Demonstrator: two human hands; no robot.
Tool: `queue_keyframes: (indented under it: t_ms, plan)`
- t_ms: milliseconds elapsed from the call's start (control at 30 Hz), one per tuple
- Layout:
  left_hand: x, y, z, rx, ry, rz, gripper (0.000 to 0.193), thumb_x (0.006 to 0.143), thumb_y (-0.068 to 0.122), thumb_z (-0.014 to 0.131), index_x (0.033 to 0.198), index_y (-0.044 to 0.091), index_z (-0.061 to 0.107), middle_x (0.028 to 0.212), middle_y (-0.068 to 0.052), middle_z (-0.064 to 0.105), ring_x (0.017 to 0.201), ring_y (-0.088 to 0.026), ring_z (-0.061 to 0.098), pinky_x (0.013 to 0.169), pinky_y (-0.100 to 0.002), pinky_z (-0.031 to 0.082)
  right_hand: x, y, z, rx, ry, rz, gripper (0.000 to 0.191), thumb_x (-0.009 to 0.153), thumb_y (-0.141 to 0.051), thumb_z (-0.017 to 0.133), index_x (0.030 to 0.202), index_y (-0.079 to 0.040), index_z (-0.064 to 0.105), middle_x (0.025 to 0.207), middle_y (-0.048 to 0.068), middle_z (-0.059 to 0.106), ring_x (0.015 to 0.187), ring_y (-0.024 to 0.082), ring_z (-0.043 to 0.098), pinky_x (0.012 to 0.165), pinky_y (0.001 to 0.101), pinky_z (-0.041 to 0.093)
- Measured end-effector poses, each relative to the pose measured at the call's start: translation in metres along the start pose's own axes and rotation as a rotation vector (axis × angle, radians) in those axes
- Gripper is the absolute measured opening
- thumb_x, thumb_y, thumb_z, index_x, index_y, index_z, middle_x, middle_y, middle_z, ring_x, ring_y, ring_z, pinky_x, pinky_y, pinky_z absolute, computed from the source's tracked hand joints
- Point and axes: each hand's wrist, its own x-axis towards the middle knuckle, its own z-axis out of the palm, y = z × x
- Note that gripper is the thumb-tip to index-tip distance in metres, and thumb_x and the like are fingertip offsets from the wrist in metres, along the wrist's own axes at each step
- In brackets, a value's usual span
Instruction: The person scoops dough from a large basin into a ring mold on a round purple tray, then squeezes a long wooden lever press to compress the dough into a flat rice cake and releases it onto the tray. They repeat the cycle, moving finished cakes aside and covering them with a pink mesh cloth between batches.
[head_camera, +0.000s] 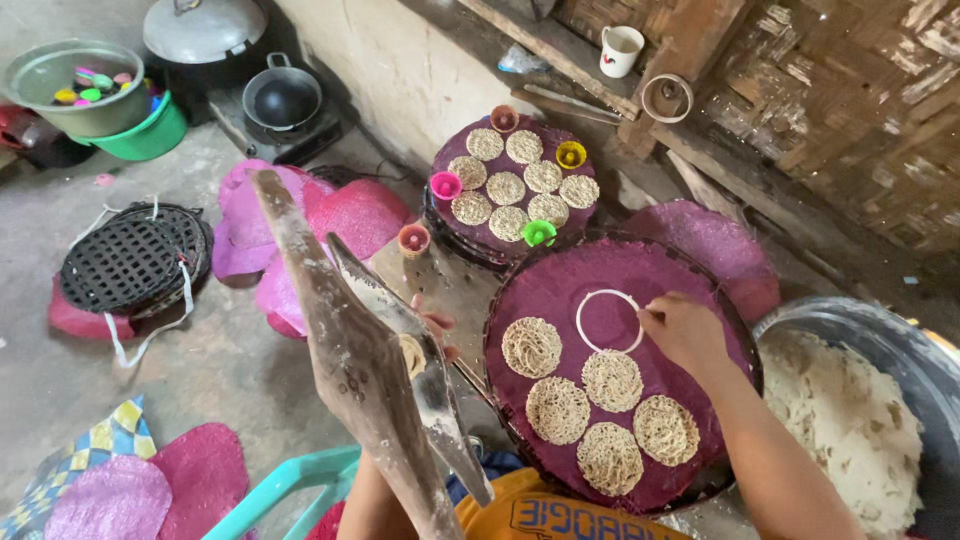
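Right hand (685, 330) pinching white ring (609, 321) on purple tray (560, 280); left hand (425, 340) gripping wooden press (350, 360).

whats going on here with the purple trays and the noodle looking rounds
A person's right hand holds a white ring on a purple woven tray that carries five lacy noodle rounds. Their left hand, mostly hidden, grips a long wooden press. A bowl of dough sits at the right, and a filled tray lies behind.

Both arms are bare up to the bottom edge of the shot, no sleeves, no watch, no rings that I can spot. Just an orange shirt (560, 512) with dark blue printed lettering across it
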Motion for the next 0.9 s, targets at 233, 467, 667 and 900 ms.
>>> queue_keyframes:
  t_ms: [233, 467, 667, 900]
  plan:
    - [0.0, 0.002, -0.011, -0.169, 0.081, -0.122, 0.059, 0.096, 0.038, 0.061, 0.134, -0.007, 0.054, 0.1, -0.027, 0.069, 0.074, -0.031, 0.072, 0.067, -0.043, 0.063, 0.03, -0.027, 0.012, 0.05, -0.027, -0.051, 0.029, 0.088, -0.04, 0.067, 0.094, -0.014, 0.079, 0.099, 0.009, 0.073, 0.09, 0.034, 0.071, 0.078, 0.0479, 0.056]
    - [0.004, -0.028, -0.033, -0.176, 0.029, -0.209, 0.057, 0.098, 0.038, 0.061, 0.14, 0.001, 0.053, 0.101, -0.024, 0.067, 0.082, -0.032, 0.071, 0.072, -0.045, 0.064, 0.024, -0.028, 0.019, 0.037, -0.064, -0.081, 0.031, 0.09, -0.042, 0.065, 0.096, -0.014, 0.078, 0.099, 0.008, 0.073, 0.091, 0.033, 0.071, 0.078, 0.048, 0.057]
    - [0.01, -0.023, -0.002, 0.124, -0.062, 0.025, 0.072, 0.087, 0.026, 0.076, 0.147, 0.01, 0.041, 0.12, -0.013, 0.061, 0.098, -0.023, 0.064, 0.082, -0.035, 0.057, 0.015, -0.039, -0.007, -0.035, -0.069, 0.023, 0.037, 0.09, -0.048, 0.067, 0.101, -0.015, 0.079, 0.105, 0.005, 0.073, 0.094, 0.029, 0.072, 0.082, 0.0449, 0.058]
    - [0.031, -0.05, 0.076, 1.046, -0.249, 0.841, 0.072, 0.061, 0.026, 0.093, 0.124, 0.021, 0.058, 0.116, -0.002, 0.068, 0.118, -0.027, 0.066, 0.126, -0.049, 0.029, -0.06, -0.056, -0.038, 1.415, -0.943, -0.23, 0.124, 0.075, -0.089, 0.04, 0.165, -0.008, 0.012, 0.174, 0.012, 0.015, 0.161, 0.029, 0.014, 0.127, 0.0512, 0.02]
